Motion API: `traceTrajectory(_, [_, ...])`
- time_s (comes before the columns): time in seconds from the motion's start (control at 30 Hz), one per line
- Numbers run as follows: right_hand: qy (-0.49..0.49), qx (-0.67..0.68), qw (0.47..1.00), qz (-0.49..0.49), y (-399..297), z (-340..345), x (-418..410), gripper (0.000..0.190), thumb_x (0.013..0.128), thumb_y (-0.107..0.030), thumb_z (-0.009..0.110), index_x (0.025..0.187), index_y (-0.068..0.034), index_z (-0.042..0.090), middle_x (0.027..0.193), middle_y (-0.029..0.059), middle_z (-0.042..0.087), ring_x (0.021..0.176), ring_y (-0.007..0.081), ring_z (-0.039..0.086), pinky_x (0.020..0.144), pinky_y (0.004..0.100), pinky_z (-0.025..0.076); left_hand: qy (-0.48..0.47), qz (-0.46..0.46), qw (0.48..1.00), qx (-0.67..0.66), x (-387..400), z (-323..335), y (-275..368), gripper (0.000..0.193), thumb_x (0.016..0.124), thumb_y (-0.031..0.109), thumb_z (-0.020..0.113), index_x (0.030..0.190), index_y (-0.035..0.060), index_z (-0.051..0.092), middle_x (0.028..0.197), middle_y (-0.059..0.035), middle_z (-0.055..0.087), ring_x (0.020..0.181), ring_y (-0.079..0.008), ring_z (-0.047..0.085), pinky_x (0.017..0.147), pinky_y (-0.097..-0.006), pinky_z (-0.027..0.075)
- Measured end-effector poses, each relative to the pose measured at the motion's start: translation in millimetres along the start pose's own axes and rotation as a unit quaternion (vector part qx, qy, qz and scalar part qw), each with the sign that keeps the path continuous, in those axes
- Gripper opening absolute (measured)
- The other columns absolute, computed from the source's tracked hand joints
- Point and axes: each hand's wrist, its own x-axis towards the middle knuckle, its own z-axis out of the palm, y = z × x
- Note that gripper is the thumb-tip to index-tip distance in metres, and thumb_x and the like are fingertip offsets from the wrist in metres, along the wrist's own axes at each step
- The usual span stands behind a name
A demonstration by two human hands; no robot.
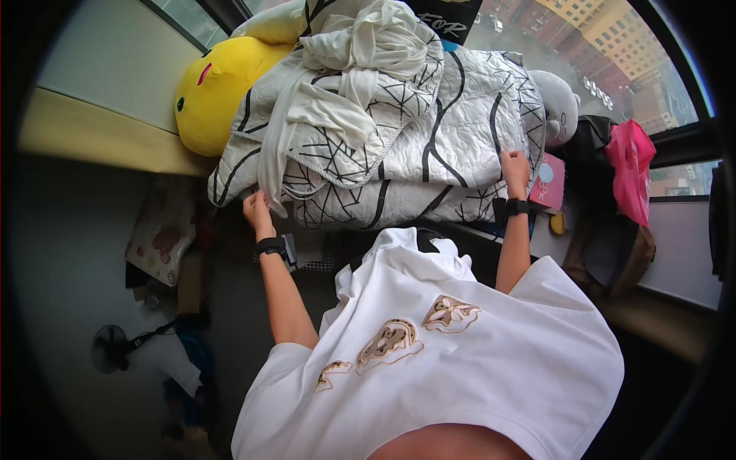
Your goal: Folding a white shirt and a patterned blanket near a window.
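A white quilted blanket with black line patterns lies in folded, rumpled layers before me. A loose white cloth is bunched over its upper left part and trails down towards me. My left hand pinches the near left edge of the quilt, beside the hanging end of the cloth. With its fingers closed on the quilt's right part, my right hand is near a fold there. Both wrists wear black bands. The undersides of the layers are hidden.
A yellow plush toy leans at the upper left, a grey plush toy at the right. Beyond it are a pink box, a pink plastic bag and a window. A small fan stands lower left.
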Motion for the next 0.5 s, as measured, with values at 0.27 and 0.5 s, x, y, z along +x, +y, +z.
traceTrajectory(0.27, [-0.017,0.140,0.990,-0.003,43,10,-44,0.031,0.087,-0.027,0.063,0.078,0.003,0.063,0.063,0.0106,0.060,0.062,0.0196,0.061,0.062,0.0360,0.048,-0.072,0.232,0.919,0.310,-54,72,48,0.053,0.080,0.032,0.072,0.109,-0.0071,0.052,0.099,-0.0190,0.056,0.090,-0.0323,0.055,0.081,-0.0397,0.045])
traceTrajectory(0.5, [-0.206,0.237,0.908,-0.276,-150,47,-105,0.037,0.086,-0.034,0.064,0.085,0.002,0.064,0.076,0.0173,0.065,0.072,0.0302,0.064,0.067,0.0383,0.048,-0.201,0.227,0.899,0.317,-87,103,57,0.030,0.082,0.020,0.060,0.087,-0.0101,0.057,0.085,-0.0292,0.063,0.083,-0.0481,0.059,0.070,-0.0472,0.045])
